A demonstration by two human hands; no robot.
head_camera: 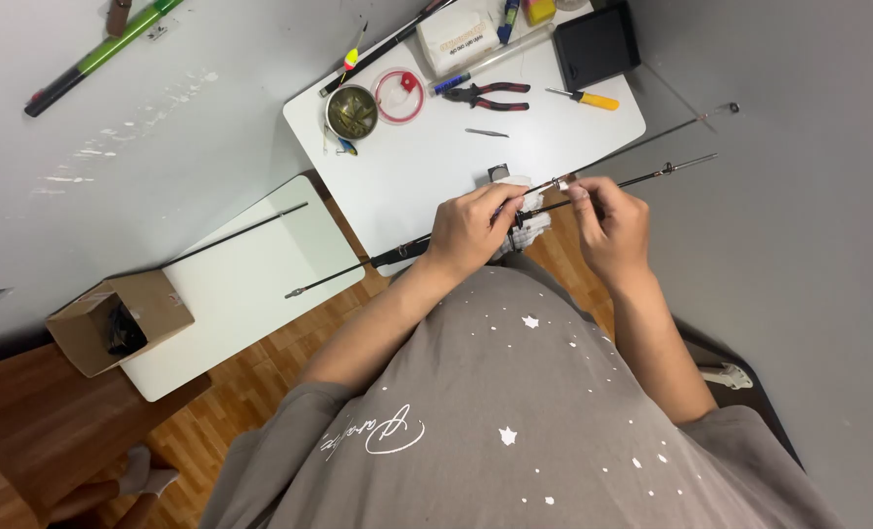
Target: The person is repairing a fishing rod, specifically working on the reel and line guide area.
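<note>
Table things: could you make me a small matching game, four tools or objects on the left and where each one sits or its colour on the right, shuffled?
Things
1. pliers
2. screwdriver
3. cardboard box
4. thin dark rod

Descriptions
A. open, at the corner of the lower white table
B. held across the body by the left hand and the right hand
C. yellow handle, beside a black tray
D. red and black handles, lying on the upper white table

Pairs: 1-D, 2-C, 3-A, 4-B
</note>
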